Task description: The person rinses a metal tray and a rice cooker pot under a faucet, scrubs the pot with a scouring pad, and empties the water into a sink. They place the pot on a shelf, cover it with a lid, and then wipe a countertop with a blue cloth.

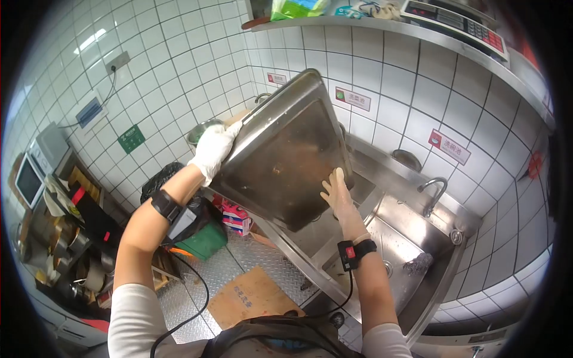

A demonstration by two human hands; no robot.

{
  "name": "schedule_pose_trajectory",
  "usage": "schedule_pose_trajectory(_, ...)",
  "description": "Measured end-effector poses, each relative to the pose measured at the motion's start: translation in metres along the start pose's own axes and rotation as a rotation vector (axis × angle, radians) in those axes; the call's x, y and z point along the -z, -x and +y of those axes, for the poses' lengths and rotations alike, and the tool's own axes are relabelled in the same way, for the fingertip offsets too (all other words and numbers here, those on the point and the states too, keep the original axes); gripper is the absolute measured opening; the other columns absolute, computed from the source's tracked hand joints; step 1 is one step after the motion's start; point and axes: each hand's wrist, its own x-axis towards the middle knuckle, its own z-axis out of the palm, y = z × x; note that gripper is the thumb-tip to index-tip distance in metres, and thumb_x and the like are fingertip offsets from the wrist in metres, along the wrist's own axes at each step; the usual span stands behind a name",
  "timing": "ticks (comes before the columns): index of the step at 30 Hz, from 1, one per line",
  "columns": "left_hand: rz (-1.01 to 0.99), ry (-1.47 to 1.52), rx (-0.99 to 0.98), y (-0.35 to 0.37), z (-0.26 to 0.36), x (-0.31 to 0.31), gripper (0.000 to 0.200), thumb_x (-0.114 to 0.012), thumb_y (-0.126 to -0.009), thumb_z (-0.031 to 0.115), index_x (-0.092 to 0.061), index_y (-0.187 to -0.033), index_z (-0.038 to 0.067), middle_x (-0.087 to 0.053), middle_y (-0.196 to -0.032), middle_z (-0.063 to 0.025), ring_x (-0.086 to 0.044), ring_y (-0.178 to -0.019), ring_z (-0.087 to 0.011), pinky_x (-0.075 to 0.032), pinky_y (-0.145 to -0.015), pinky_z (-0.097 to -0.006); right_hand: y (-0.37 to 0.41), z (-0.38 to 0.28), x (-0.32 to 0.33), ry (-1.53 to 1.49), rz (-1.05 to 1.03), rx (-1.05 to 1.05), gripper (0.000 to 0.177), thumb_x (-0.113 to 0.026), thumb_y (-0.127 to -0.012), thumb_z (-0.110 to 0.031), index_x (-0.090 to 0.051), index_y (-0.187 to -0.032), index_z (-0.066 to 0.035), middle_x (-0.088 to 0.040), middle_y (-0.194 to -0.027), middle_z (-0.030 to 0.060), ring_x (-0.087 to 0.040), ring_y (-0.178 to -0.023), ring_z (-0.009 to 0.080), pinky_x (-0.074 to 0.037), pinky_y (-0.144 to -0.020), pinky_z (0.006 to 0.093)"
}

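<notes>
A large rectangular metal baking pan [292,158] is held up on a slant over the sink's left side, its stained brown face turned toward me. My left hand [216,148], in a white glove, grips the pan's left rim with the fingers wrapped over the edge. My right hand [338,196], in a thin pale glove, has its fingers stretched out and spread. It overlaps the pan's lower right part in this view. Below and to the right lies the stainless steel sink [400,218], with a dark scouring pad [418,263] in its basin.
A curved faucet [437,192] rises behind the basin. Above runs a metal shelf [364,22] carrying a scale [456,24]. At lower left stand a green bin [204,238] with a black bag and a cluttered rack [71,244]. Flattened cardboard [253,296] lies on the floor.
</notes>
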Motion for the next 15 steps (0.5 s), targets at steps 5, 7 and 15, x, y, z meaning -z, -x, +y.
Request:
schedule_pose_trajectory(5, -0.028, 0.449, 0.350, 0.051, -0.034, 0.007, 0.033, -0.059, -0.093, 0.032, -0.064, -0.077, 0.003, -0.062, -0.065, -0.0046, -0.052, -0.054, -0.0093, -0.042, -0.051, -0.0264, 0.000, -0.005, -0.019, 0.194, -0.075, -0.049, 0.100, -0.035, -0.087, -0.071, 0.006, -0.147, -0.001, 0.008, -0.156, 0.0170, 0.003, -0.144, 0.0305, -0.009, -0.115, 0.0452)
schedule_pose_trajectory(7, -0.038, 0.518, 0.396, 0.071, -0.045, 0.009, 0.032, -0.057, -0.094, 0.031, -0.065, -0.085, 0.002, -0.066, -0.070, -0.0088, -0.061, -0.053, -0.0134, -0.049, -0.046, -0.0270, 0.001, 0.001, -0.023, 0.222, -0.056, -0.094, 0.099, -0.036, -0.088, -0.069, 0.005, -0.147, -0.001, 0.008, -0.156, 0.0173, 0.004, -0.144, 0.0297, -0.009, -0.116, 0.0441)
schedule_pose_trajectory(15, 0.144, 0.607, 0.616, 0.133, -0.065, 0.014, 0.035, -0.052, -0.096, 0.035, -0.063, -0.083, 0.005, -0.062, -0.069, -0.0061, -0.055, -0.053, -0.0136, -0.046, -0.049, -0.0298, 0.012, 0.038, -0.030, 0.272, -0.448, 0.126, 0.090, -0.041, -0.090, -0.063, -0.012, -0.148, 0.000, -0.007, -0.156, 0.0170, -0.006, -0.144, 0.0280, -0.009, -0.116, 0.0429)
